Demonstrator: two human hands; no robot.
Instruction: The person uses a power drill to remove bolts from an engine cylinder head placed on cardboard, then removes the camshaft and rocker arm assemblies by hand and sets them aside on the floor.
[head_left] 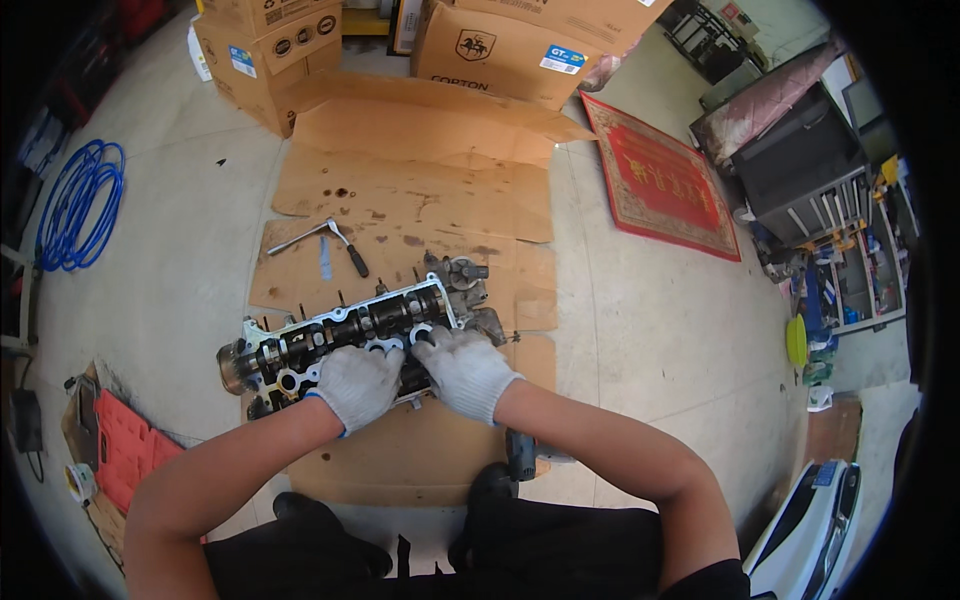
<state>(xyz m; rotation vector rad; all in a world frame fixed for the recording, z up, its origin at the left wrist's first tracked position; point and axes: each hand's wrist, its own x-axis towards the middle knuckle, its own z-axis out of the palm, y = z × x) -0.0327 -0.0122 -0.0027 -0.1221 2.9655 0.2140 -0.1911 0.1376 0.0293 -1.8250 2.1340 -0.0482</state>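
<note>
An engine cylinder head (325,325) lies at a slant on a flattened cardboard sheet (420,210), its camshafts and round metal-rimmed openings uncovered. Both my hands wear white knitted gloves and rest on its near side. My left hand (360,385) is closed, fingers curled down by the middle round openings; what lies under the fingertips is hidden. Close beside it, my right hand (465,370) bends its fingers against another round rim, and I cannot make out anything held in them. Grey metal housings (465,285) are attached at the head's right end.
Beyond the cylinder head lies a ratchet wrench (348,248) with a black handle. A dark power tool (520,455) sits near my right boot. Cardboard boxes (500,50) stand at the back, a blue hose coil (80,205) left, a red mat (660,175) right.
</note>
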